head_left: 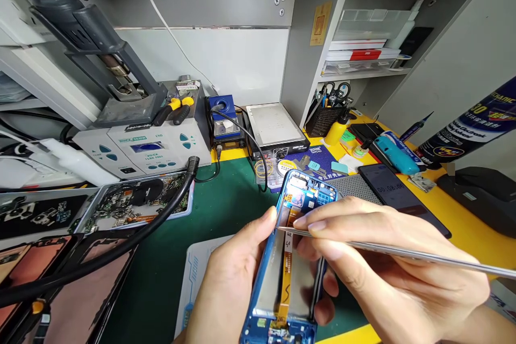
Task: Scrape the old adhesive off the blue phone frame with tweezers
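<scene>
My left hand (229,274) is wrapped round a blue phone frame (266,279), thumb on its left edge and fingertips showing at the right. The frame is tilted, with its open inside facing me. An orange flex cable (285,285) with a white label runs down its middle. My right hand (374,258) pinches slim metal tweezers (403,252), held nearly level across the frame. Their pointed tip lies by the left edge, near the cable's upper part; whether it touches is unclear. The right fingers hide part of the frame's right side.
A hot-air station (149,145) with a black hose (161,220) stands at the left, by trays of phone parts (137,199). Behind are a heating plate (274,123) and pen holder (324,115). A phone showing a timer (399,193) and a spray can (471,123) are at the right.
</scene>
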A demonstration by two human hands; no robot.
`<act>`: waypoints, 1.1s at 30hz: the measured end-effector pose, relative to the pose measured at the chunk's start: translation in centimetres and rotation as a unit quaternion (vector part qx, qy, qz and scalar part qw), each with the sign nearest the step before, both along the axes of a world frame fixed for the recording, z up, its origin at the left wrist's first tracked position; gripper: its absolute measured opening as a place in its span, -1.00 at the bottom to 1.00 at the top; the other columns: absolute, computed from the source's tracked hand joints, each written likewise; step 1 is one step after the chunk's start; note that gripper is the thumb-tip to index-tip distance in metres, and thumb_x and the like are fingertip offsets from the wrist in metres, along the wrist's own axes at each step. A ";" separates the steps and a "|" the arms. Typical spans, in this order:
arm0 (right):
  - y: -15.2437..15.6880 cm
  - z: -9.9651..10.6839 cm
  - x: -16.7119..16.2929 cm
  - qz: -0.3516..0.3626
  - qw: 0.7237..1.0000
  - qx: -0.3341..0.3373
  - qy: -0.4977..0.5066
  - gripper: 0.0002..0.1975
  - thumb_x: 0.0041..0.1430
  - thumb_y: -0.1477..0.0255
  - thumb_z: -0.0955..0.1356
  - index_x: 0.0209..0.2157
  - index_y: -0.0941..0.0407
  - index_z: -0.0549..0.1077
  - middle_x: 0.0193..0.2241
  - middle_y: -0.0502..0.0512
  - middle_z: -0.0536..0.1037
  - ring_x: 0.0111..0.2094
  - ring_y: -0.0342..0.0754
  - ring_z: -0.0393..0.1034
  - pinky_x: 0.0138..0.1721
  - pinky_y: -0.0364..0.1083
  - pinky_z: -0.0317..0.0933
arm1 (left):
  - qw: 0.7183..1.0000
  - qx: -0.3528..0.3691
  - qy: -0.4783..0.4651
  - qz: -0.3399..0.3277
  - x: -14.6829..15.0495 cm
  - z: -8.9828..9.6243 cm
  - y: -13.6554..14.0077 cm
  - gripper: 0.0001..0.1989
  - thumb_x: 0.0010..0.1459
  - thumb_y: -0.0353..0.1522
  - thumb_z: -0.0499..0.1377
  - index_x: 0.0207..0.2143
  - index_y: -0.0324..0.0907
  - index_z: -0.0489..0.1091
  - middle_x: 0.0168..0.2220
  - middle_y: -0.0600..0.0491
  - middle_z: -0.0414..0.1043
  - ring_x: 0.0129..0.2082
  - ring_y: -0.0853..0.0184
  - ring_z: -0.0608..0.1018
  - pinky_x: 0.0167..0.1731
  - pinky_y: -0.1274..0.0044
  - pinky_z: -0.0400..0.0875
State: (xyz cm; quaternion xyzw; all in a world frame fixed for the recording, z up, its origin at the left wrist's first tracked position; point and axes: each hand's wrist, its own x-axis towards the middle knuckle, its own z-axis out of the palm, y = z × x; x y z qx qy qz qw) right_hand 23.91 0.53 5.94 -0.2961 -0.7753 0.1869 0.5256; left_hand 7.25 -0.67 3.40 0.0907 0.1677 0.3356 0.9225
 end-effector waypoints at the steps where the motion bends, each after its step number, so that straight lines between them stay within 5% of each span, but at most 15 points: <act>1: -0.1 -0.1 0.1 -0.002 1.000 0.002 0.003 -0.78 0.13 0.72 0.39 -0.26 0.17 0.62 -0.39 0.09 0.70 -0.40 -0.09 0.65 -0.26 -0.18 0.62 | 1.000 -0.007 -0.008 0.007 0.0 -0.1 0.0 -0.49 0.38 -0.09 -0.03 -0.28 -0.20 0.59 -0.37 -0.06 0.54 -0.33 0.21 0.59 -0.17 0.38 0.40; 16: -0.3 -0.8 1.2 0.025 0.999 -0.006 -0.038 -0.71 0.12 0.69 0.43 -0.13 0.14 0.60 -0.22 0.03 0.72 -0.28 -0.10 0.67 -0.15 -0.24 0.59 | 0.988 -0.119 -0.094 0.022 -0.1 -0.2 -0.6 -0.61 0.36 -0.15 0.06 -0.32 -0.19 0.55 -0.40 0.07 0.51 -0.39 0.38 0.56 -0.26 0.53 0.36; 33: 0.0 -0.3 0.4 0.021 1.000 0.011 -0.007 -0.77 0.13 0.73 0.41 -0.21 0.22 0.61 -0.29 0.09 0.73 -0.31 -0.14 0.65 -0.12 -0.25 0.57 | 0.999 -0.014 -0.045 0.010 -0.1 -0.2 -0.3 -0.52 0.40 -0.12 -0.04 -0.21 -0.15 0.61 -0.35 -0.04 0.57 -0.34 0.24 0.61 -0.17 0.40 0.41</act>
